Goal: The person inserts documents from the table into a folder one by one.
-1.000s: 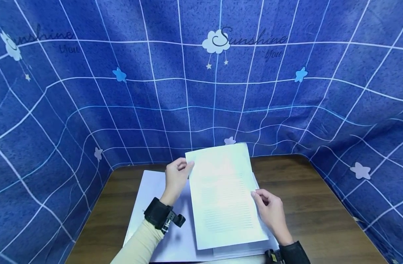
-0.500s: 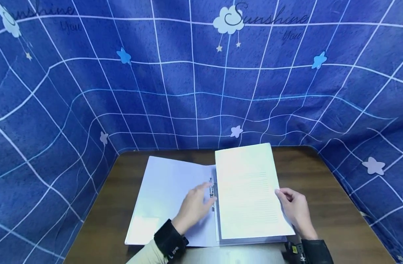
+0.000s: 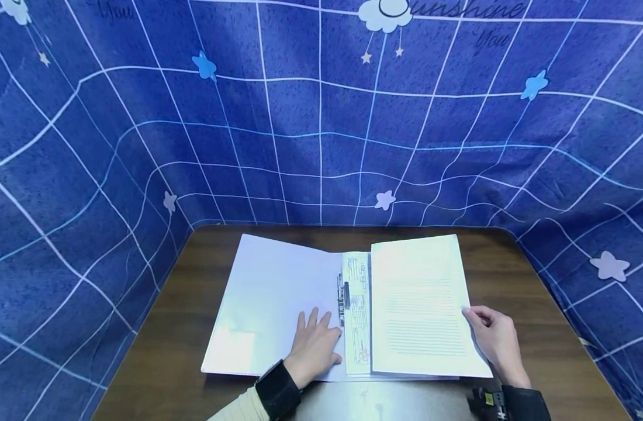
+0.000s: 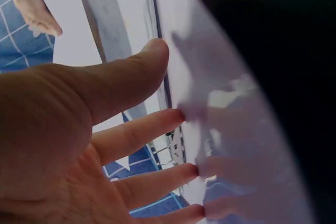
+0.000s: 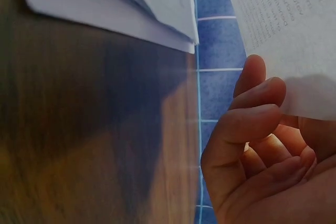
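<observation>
A white ring binder point(image 3: 274, 304) lies opened flat on the table, its metal clip point(image 3: 344, 299) running along the spine. Beside the clip shows a strip of printed forms point(image 3: 359, 321), partly covered by a printed sheet of paper point(image 3: 421, 310) held over the binder's right half. My right hand point(image 3: 497, 342) pinches that sheet at its right edge; the right wrist view shows its corner point(image 5: 310, 93) between thumb and fingers. My left hand point(image 3: 315, 348) rests with spread fingers on the binder's left cover, just below and left of the clip. In the left wrist view the fingertips point(image 4: 191, 170) touch the glossy cover.
The brown wooden table point(image 3: 158, 351) reaches to a blue curtain point(image 3: 300, 146) with a white grid and stars, which hangs around the back and both sides. Black camera straps point(image 3: 279, 389) sit on both wrists.
The sheet has moved right and lower with my right hand, uncovering the clip and the strip of forms. My left hand has let go of the sheet's left edge and come down onto the cover.
</observation>
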Action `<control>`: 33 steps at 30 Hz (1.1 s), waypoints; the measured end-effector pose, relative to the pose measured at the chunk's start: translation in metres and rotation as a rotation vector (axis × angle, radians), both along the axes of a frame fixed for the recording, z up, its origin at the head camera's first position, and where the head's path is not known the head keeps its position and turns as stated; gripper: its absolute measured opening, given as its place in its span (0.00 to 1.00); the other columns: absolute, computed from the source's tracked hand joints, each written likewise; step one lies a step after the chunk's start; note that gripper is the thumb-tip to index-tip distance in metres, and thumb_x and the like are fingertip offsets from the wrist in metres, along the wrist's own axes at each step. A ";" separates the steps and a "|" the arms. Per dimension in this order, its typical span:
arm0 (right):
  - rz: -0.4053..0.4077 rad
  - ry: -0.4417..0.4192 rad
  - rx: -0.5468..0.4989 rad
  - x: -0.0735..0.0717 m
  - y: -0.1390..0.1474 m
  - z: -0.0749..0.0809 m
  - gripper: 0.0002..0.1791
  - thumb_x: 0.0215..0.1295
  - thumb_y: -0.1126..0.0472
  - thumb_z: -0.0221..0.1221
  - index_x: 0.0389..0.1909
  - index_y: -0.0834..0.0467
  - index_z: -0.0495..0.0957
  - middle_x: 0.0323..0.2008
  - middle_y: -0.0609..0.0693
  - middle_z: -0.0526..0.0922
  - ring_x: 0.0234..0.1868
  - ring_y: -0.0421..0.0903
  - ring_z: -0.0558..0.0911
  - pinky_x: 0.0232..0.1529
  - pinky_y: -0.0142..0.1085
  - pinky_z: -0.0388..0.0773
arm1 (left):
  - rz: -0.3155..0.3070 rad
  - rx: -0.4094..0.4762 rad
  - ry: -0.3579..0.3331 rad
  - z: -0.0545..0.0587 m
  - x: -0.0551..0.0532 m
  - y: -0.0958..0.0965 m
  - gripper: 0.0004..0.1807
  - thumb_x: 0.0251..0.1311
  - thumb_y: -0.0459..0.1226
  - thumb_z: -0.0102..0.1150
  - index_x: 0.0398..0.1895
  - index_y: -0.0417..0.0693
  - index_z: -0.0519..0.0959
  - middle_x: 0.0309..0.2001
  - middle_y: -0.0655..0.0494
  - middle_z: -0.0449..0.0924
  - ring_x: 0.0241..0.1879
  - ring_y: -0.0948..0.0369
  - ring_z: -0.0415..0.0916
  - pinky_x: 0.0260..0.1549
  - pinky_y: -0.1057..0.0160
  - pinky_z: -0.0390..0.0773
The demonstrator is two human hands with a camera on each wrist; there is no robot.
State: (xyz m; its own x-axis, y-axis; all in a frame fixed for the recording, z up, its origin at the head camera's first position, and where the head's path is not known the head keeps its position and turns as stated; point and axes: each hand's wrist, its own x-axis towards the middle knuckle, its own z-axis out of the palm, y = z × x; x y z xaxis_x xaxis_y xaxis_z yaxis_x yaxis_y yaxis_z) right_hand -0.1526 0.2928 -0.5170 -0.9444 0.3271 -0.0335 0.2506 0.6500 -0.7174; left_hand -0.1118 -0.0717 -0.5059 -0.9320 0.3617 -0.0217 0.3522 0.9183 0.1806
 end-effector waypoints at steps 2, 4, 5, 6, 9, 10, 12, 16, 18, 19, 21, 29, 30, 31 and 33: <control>0.002 -0.008 0.003 -0.001 0.001 0.000 0.21 0.77 0.51 0.57 0.51 0.65 0.85 0.30 0.52 0.84 0.31 0.48 0.75 0.31 0.37 0.64 | 0.002 -0.012 0.007 -0.002 -0.001 -0.001 0.23 0.48 0.49 0.79 0.46 0.49 0.88 0.64 0.37 0.76 0.68 0.32 0.66 0.64 0.27 0.61; 0.007 -0.006 0.000 -0.002 0.001 0.001 0.21 0.77 0.50 0.57 0.50 0.65 0.85 0.30 0.52 0.84 0.31 0.48 0.75 0.30 0.37 0.65 | 0.004 -0.014 0.017 -0.003 -0.002 -0.001 0.23 0.47 0.49 0.80 0.46 0.50 0.88 0.64 0.38 0.77 0.68 0.32 0.66 0.63 0.27 0.62; 0.008 -0.007 -0.001 -0.002 0.001 0.001 0.21 0.77 0.50 0.58 0.50 0.65 0.85 0.30 0.52 0.84 0.31 0.48 0.75 0.30 0.37 0.65 | 0.005 -0.016 0.022 -0.004 -0.002 -0.002 0.23 0.47 0.48 0.80 0.47 0.50 0.88 0.64 0.39 0.77 0.68 0.33 0.66 0.64 0.27 0.61; 0.010 -0.006 -0.004 -0.003 0.000 0.002 0.21 0.77 0.50 0.58 0.50 0.65 0.85 0.30 0.51 0.84 0.31 0.48 0.75 0.30 0.37 0.65 | 0.007 -0.018 0.025 -0.004 -0.003 -0.002 0.23 0.47 0.48 0.80 0.47 0.50 0.88 0.64 0.39 0.77 0.68 0.33 0.66 0.64 0.27 0.61; 0.012 -0.009 -0.015 -0.004 -0.003 0.000 0.20 0.76 0.51 0.58 0.50 0.64 0.85 0.30 0.52 0.84 0.31 0.48 0.76 0.30 0.37 0.65 | 0.012 -0.024 0.022 -0.005 -0.002 -0.003 0.24 0.47 0.48 0.80 0.48 0.52 0.88 0.64 0.39 0.77 0.69 0.33 0.65 0.64 0.27 0.61; 0.014 -0.012 -0.018 -0.005 -0.005 0.000 0.20 0.76 0.51 0.58 0.51 0.64 0.85 0.31 0.52 0.84 0.31 0.48 0.76 0.30 0.37 0.65 | 0.014 -0.025 0.018 -0.005 -0.002 -0.003 0.24 0.47 0.48 0.80 0.49 0.52 0.88 0.65 0.39 0.76 0.69 0.33 0.65 0.64 0.27 0.60; 0.021 -0.013 -0.017 -0.007 -0.009 -0.003 0.20 0.76 0.51 0.58 0.51 0.64 0.85 0.32 0.52 0.84 0.32 0.49 0.76 0.31 0.37 0.65 | 0.016 -0.024 0.012 -0.006 -0.001 -0.004 0.25 0.47 0.48 0.80 0.49 0.52 0.88 0.65 0.39 0.76 0.69 0.33 0.64 0.65 0.27 0.60; 0.046 -0.022 -0.021 -0.011 -0.017 -0.009 0.20 0.76 0.51 0.59 0.53 0.64 0.84 0.35 0.54 0.85 0.35 0.51 0.77 0.34 0.39 0.66 | 0.014 -0.025 0.018 -0.007 0.000 -0.005 0.25 0.47 0.48 0.80 0.49 0.51 0.88 0.66 0.39 0.75 0.69 0.33 0.65 0.65 0.28 0.60; 0.059 -0.032 -0.024 -0.012 -0.021 -0.010 0.20 0.76 0.51 0.59 0.53 0.64 0.84 0.36 0.55 0.86 0.36 0.51 0.77 0.36 0.40 0.66 | 0.009 -0.028 0.032 -0.007 0.001 -0.005 0.25 0.46 0.48 0.80 0.48 0.51 0.88 0.65 0.39 0.76 0.69 0.33 0.65 0.64 0.28 0.61; 0.069 -0.034 -0.031 -0.012 -0.023 -0.011 0.20 0.77 0.51 0.58 0.53 0.65 0.84 0.37 0.55 0.86 0.36 0.51 0.77 0.36 0.40 0.66 | 0.007 -0.028 0.038 -0.007 0.001 -0.005 0.24 0.46 0.48 0.81 0.48 0.52 0.88 0.65 0.39 0.76 0.69 0.33 0.66 0.64 0.28 0.62; 0.087 -0.034 -0.032 -0.013 -0.027 -0.011 0.20 0.77 0.52 0.58 0.53 0.65 0.84 0.37 0.55 0.86 0.36 0.51 0.77 0.36 0.40 0.66 | 0.004 -0.028 0.048 -0.007 0.002 -0.005 0.24 0.46 0.48 0.81 0.47 0.52 0.88 0.65 0.39 0.76 0.68 0.33 0.66 0.64 0.29 0.63; 0.133 -0.037 -0.040 -0.018 -0.046 -0.013 0.20 0.76 0.52 0.59 0.52 0.67 0.84 0.35 0.56 0.85 0.34 0.51 0.77 0.34 0.40 0.66 | 0.021 -0.019 0.037 -0.009 0.002 -0.004 0.22 0.46 0.47 0.81 0.46 0.52 0.88 0.65 0.40 0.76 0.69 0.34 0.65 0.65 0.29 0.62; 0.135 -0.041 -0.042 -0.018 -0.048 -0.013 0.20 0.76 0.53 0.59 0.52 0.66 0.84 0.36 0.56 0.85 0.35 0.51 0.77 0.34 0.40 0.66 | 0.021 -0.022 0.038 -0.009 0.003 -0.004 0.22 0.46 0.47 0.81 0.46 0.52 0.88 0.65 0.40 0.76 0.69 0.34 0.65 0.65 0.29 0.62; 0.139 -0.046 -0.044 -0.018 -0.050 -0.014 0.20 0.76 0.53 0.59 0.52 0.66 0.84 0.36 0.56 0.85 0.35 0.51 0.77 0.35 0.40 0.66 | 0.020 -0.023 0.040 -0.010 0.003 -0.004 0.23 0.46 0.48 0.81 0.46 0.52 0.88 0.65 0.40 0.76 0.69 0.34 0.65 0.64 0.29 0.62; 0.142 -0.055 -0.042 -0.018 -0.052 -0.015 0.19 0.76 0.53 0.59 0.52 0.65 0.84 0.36 0.56 0.85 0.35 0.51 0.78 0.35 0.40 0.67 | 0.019 -0.026 0.046 -0.010 0.003 -0.004 0.23 0.46 0.48 0.81 0.46 0.53 0.88 0.64 0.40 0.77 0.69 0.34 0.66 0.64 0.29 0.62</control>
